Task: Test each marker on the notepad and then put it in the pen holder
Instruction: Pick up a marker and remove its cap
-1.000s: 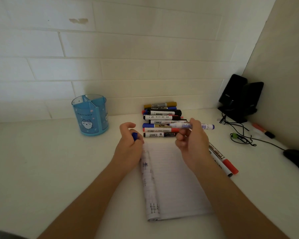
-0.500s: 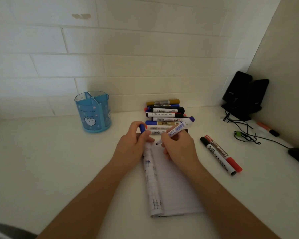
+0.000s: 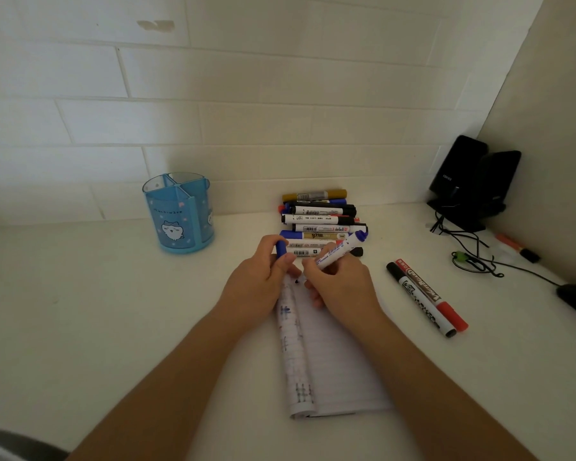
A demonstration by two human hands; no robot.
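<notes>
My right hand [image 3: 341,284] grips an uncapped blue marker [image 3: 341,249], its tip down on the top of the lined notepad [image 3: 340,364], where a small dark mark shows. My left hand [image 3: 258,284] pinches the marker's blue cap [image 3: 281,249] and rests on the notepad's folded left edge. A pile of several markers [image 3: 320,219] lies just beyond both hands. The blue pen holder [image 3: 180,212] stands upright to the far left of the hands, and no marker shows in it.
A black marker [image 3: 419,299] and a red marker [image 3: 431,294] lie side by side right of the notepad. Black speakers [image 3: 473,181] with tangled cables [image 3: 473,257] fill the back right corner. An orange pen [image 3: 516,247] lies near the right wall. A tiled wall runs behind.
My right hand swung the blue marker from pointing sideways in the air to tip down on the notepad. My left hand stayed beside it with the cap.
</notes>
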